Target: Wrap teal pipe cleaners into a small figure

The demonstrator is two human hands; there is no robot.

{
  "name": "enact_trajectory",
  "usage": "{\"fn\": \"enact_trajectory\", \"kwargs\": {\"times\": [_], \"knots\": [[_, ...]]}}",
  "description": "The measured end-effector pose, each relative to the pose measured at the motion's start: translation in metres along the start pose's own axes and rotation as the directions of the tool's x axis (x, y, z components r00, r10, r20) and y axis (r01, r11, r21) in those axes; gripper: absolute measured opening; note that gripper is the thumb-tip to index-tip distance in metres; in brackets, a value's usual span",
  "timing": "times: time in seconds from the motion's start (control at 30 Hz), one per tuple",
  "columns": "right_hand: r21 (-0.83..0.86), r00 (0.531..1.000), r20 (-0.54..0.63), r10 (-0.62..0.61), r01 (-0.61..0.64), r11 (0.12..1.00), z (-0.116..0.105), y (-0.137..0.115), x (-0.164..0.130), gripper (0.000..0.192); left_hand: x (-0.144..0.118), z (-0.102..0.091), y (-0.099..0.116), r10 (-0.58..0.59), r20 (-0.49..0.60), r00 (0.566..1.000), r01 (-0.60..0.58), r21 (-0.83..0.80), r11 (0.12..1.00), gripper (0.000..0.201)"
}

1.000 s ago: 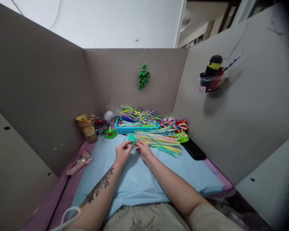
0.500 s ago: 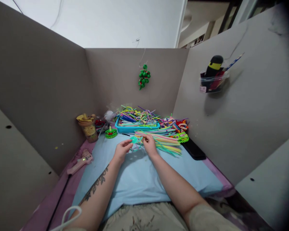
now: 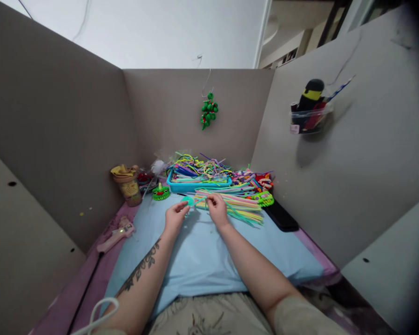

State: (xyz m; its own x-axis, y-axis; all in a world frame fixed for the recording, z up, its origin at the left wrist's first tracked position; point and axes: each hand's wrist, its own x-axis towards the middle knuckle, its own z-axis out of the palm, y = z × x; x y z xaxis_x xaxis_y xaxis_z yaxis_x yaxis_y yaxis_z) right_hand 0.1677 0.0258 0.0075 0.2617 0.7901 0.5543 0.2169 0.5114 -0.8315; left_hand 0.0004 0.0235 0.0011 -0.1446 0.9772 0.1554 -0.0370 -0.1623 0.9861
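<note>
Blue cloth seemingly bare; pipe cleaners crowd beyond.

Soft, even overhead light fills the cubicle; the white ceiling above the hanging green ornament glows brightest. The wall-mounted holder right of the ornament casts a blurred shadow downward. Wide-angle distortion bends the partitions, and the frame's right edge darkens into vignette.

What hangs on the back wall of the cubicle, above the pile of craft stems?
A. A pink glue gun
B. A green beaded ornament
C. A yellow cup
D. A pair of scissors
B: a green beaded ornament dangles from a hook on the back wall, above the tray of craft stems.
</note>
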Motion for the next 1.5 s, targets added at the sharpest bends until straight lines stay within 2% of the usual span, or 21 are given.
{"fn": "enact_trajectory", "kwargs": {"times": [0.17, 0.33, 0.47, 0.6, 0.7, 0.8, 0.9, 1.1, 1.23, 1.37, 1.5], "knots": [[0.207, 0.991, 0.067, 0.117, -0.128, 0.97, 0.009, 0.0, -0.002, 0.008, -0.002, 0.002, 0.003, -0.039, 0.021, 0.999, 0.039, -0.006, 0.999, 0.05], [0.303, 0.979, 0.105, 0.174, -0.198, 0.932, 0.014, -0.011, -0.005, 0.011, -0.004, 0.003, 0.006, -0.045, 0.032, 0.998, 0.046, -0.019, 0.999, 0.051], [0.381, 0.966, 0.076, 0.247, -0.257, 0.888, 0.015, -0.007, -0.002, 0.016, -0.005, 0.003, 0.007, -0.023, 0.042, 0.999, 0.024, -0.024, 0.999, 0.05], [0.521, 0.907, 0.044, 0.42, -0.379, 0.764, 0.016, 0.006, 0.003, 0.025, -0.007, 0.004, 0.007, 0.006, 0.062, 0.998, -0.004, -0.029, 1.0, 0.045], [0.559, 0.85, 0.145, 0.507, -0.493, 0.667, 0.017, 0.01, 0.002, 0.03, -0.008, 0.005, 0.007, 0.027, 0.08, 0.996, -0.026, -0.017, 1.0, 0.043], [0.515, 0.831, 0.221, 0.511, -0.544, 0.662, 0.018, 0.009, -0.002, 0.031, -0.008, 0.005, 0.007, 0.037, 0.076, 0.996, -0.036, -0.017, 0.999, 0.043], [0.458, 0.849, 0.226, 0.478, -0.525, 0.717, 0.018, 0.007, -0.004, 0.028, -0.008, 0.004, 0.006, 0.043, 0.072, 0.996, -0.042, -0.024, 0.999, 0.043], [0.492, 0.919, 0.073, 0.389, -0.372, 0.787, 0.016, 0.004, -0.002, 0.025, -0.009, 0.005, 0.008, 0.061, 0.052, 0.997, -0.064, 0.05, 0.997, 0.04], [0.431, 0.954, 0.03, 0.297, -0.281, 0.858, 0.017, 0.002, -0.004, 0.02, -0.013, 0.004, 0.009, 0.167, 0.009, 0.986, -0.166, 0.175, 0.97, 0.035], [0.453, 0.949, 0.024, 0.313, -0.29, 0.843, 0.019, 0.003, -0.003, 0.02, -0.017, 0.004, 0.01, 0.255, 0.018, 0.967, -0.251, 0.254, 0.934, 0.03], [0.52, 0.906, 0.067, 0.418, -0.39, 0.761, 0.02, 0.009, 0.0, 0.023, -0.02, 0.006, 0.012, 0.264, 0.083, 0.961, -0.276, 0.241, 0.93, 0.027]]}}
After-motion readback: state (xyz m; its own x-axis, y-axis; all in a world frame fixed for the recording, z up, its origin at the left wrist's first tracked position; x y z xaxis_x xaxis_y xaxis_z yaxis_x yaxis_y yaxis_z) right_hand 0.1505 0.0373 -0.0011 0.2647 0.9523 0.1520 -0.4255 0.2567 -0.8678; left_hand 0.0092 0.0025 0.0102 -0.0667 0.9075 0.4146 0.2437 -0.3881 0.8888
